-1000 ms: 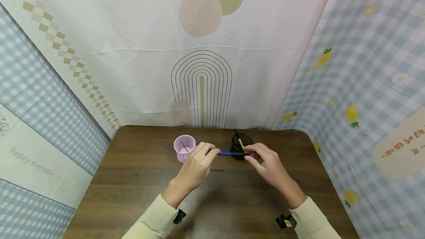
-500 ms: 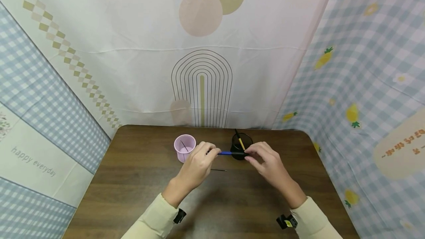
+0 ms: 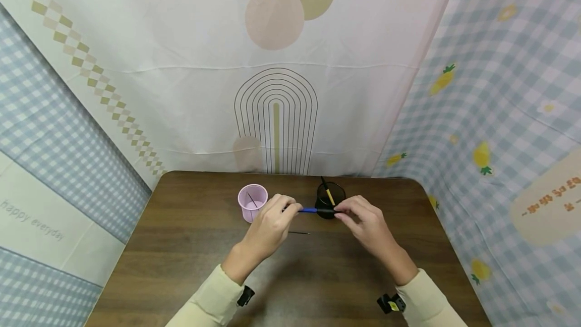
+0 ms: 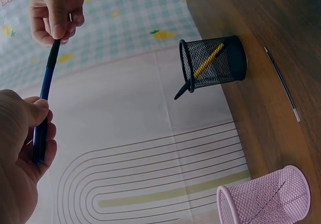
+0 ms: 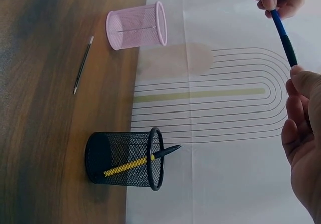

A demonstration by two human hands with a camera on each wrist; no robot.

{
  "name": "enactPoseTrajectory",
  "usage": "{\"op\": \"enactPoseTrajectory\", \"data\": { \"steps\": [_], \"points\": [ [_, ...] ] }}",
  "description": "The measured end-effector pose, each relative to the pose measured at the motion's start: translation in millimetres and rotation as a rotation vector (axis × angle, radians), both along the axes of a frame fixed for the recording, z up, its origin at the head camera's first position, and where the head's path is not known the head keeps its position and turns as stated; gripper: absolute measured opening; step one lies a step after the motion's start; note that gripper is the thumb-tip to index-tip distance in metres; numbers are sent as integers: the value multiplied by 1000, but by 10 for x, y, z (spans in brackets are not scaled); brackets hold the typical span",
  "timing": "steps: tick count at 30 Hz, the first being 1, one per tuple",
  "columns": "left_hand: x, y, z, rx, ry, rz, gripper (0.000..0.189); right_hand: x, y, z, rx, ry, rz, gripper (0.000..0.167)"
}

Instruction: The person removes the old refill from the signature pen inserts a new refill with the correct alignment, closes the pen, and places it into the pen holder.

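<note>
A blue pen with a black grip section (image 3: 313, 210) is held level above the table between both hands. My left hand (image 3: 271, 223) grips its blue end, thumb and fingers curled round the barrel. At the black end, my right hand (image 3: 363, 218) pinches the tip between thumb and fingers. Behind the pen stands a black mesh pen holder (image 5: 120, 158) with a yellow and black pen (image 5: 133, 164) leaning in it. A thin pen refill (image 4: 283, 86) lies on the wooden table in front of the holders.
To the left stands a pink mesh pen holder (image 3: 252, 201) with a thin dark refill (image 3: 251, 200) inside. The wooden table (image 3: 181, 266) ends at a printed cloth backdrop (image 3: 204, 115). A checked cloth (image 3: 476, 115) hangs at the right.
</note>
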State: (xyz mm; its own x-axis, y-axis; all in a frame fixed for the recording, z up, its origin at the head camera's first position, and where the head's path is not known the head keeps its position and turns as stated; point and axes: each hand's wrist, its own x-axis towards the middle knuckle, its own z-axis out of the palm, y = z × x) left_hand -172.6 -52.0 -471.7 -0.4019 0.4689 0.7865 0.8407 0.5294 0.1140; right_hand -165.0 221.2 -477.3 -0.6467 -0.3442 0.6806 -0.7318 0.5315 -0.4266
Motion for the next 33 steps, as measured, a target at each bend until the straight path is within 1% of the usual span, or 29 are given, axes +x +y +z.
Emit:
{"op": "enactPoseTrajectory", "data": {
  "steps": [5,8,17,27,33],
  "points": [
    [18,-4,14,-9,-19,2,7,5,-4,2,-2,-19,-2,23],
    [18,-2,15,-13,-16,4,8,13,-12,9,-2,-32,-2,22],
    [4,7,4,-4,27,6,8,39,-11,17,32,-123,-13,14],
    [11,21,-4,-8,23,2,10,34,-3,-8,97,-91,-30,7],
    [19,36,-13,-5,32,1,9,40,1,-31,100,-91,-36,5]
  ]
}}
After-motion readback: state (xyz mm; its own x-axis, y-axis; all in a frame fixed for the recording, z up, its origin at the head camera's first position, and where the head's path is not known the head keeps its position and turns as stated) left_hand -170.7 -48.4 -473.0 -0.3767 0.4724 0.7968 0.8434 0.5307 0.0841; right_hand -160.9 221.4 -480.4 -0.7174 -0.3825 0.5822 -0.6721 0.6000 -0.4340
